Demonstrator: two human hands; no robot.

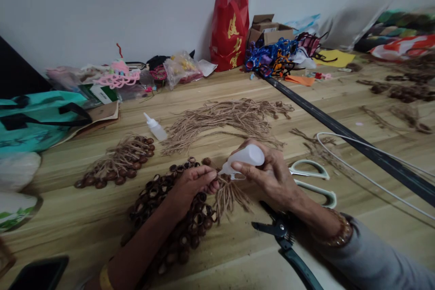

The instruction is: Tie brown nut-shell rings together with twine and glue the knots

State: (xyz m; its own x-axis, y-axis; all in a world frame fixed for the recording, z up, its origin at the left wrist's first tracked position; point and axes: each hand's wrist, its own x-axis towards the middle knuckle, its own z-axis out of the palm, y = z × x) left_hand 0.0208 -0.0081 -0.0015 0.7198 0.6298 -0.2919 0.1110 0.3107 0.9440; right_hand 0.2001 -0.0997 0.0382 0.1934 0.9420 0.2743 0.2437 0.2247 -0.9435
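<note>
In my right hand is a translucent squeeze bottle, tilted with its narrow nozzle pointing down to the left. The nozzle tip meets the fingertips of my left hand, which are pinched together on something small that they hide. Below my left hand and forearm lies a heap of brown hollow nut shells, several with open tops. Beside the fingertips, a small bunch of twine strands spreads on the table.
A second bottle lies near a long twine pile. Shells with twine sit at left. Pruning shears and pale-handled scissors lie by my right arm. A white cable crosses a black strip. A red bag stands behind.
</note>
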